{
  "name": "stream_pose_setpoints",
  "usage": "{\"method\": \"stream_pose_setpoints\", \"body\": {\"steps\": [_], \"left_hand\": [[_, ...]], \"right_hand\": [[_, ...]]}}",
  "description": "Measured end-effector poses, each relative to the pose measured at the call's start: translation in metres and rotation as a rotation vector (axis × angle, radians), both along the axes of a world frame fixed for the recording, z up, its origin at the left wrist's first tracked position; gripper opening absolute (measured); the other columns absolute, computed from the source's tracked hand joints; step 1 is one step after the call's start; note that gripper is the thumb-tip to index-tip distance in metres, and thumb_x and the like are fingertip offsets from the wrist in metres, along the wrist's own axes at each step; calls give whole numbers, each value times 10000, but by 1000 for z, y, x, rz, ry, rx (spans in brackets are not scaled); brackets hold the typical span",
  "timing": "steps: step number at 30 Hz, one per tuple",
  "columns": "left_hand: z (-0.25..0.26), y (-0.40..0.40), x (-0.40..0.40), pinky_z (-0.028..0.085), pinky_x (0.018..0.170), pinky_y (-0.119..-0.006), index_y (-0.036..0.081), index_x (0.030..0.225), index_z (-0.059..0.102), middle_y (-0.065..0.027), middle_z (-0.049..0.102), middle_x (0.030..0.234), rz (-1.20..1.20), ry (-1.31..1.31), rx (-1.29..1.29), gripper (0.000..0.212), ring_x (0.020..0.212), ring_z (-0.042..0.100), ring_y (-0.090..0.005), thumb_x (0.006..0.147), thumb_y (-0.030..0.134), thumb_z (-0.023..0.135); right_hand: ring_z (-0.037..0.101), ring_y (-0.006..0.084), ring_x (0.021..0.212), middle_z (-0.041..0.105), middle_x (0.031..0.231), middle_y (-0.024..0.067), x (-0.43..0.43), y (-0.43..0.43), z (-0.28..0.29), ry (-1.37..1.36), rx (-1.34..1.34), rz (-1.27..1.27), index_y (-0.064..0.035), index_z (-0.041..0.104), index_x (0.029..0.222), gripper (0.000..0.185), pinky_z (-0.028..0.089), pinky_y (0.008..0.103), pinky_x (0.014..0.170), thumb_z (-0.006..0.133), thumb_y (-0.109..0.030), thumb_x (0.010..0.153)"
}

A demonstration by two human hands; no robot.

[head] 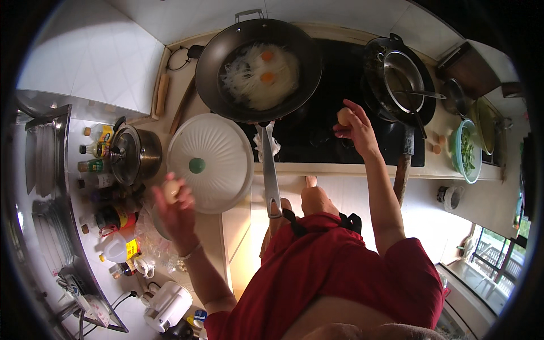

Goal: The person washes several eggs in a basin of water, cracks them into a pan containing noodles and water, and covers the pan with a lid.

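Note:
My left hand, somewhat blurred, holds an egg in its fingers beside a white ribbed lid with a green knob. In my right hand is another egg, held over the black cooktop. A large dark frying pan with a metal handle stands on the cooktop, between and beyond my hands. Inside the pan lie pale, thin strands, apparently noodles, with two orange egg yolks and translucent egg white on them.
At right stand a dark wok holding a metal strainer, and a bowl of green leaves. A lidded steel pot and several bottles line the left side. The pan's handle juts past the counter edge.

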State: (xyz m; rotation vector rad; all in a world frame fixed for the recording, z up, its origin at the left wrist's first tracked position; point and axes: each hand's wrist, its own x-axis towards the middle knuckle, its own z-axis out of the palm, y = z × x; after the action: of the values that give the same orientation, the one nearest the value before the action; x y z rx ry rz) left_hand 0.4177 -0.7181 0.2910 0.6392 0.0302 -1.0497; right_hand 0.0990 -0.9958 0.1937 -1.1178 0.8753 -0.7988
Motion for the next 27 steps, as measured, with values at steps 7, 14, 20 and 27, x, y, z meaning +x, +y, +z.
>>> {"method": "stream_pose_setpoints", "body": {"steps": [7, 14, 20, 27], "left_hand": [[-1, -130, -102, 313, 449, -199, 62, 1077, 506, -87, 575, 868, -393, 34, -29, 415, 503, 405, -93, 913, 408, 345], [2, -182, -168, 317, 443, -200, 56, 1054, 495, -26, 535, 794, -471, -36, 148, 380, 500, 408, -93, 920, 381, 354], [5, -189, -181, 308, 435, -200, 66, 1015, 526, 2, 517, 721, -445, -106, 203, 378, 495, 396, -75, 920, 388, 352], [-3, -192, -180, 297, 439, -200, 61, 1064, 499, 17, 483, 685, -393, -85, 228, 387, 500, 376, -69, 922, 388, 349]], "right_hand": [[485, 100, 666, 479, 949, 63, 18, 43, 69, -158, -105, 58, -65, 350, 1278, 436, 444, 204, 596, 493, -141, 873], [521, 278, 915, 459, 1070, 160, 31, 56, 106, 140, -1000, -182, -54, 472, 1190, 506, 460, 317, 750, 624, -3, 710], [545, 297, 881, 472, 1065, 180, 24, 48, 102, 130, -924, -276, -54, 461, 1199, 516, 476, 311, 708, 596, 29, 708], [535, 289, 929, 459, 1099, 180, 33, 48, 97, 163, -902, -143, -41, 417, 1237, 502, 470, 313, 741, 558, 13, 758]]}}
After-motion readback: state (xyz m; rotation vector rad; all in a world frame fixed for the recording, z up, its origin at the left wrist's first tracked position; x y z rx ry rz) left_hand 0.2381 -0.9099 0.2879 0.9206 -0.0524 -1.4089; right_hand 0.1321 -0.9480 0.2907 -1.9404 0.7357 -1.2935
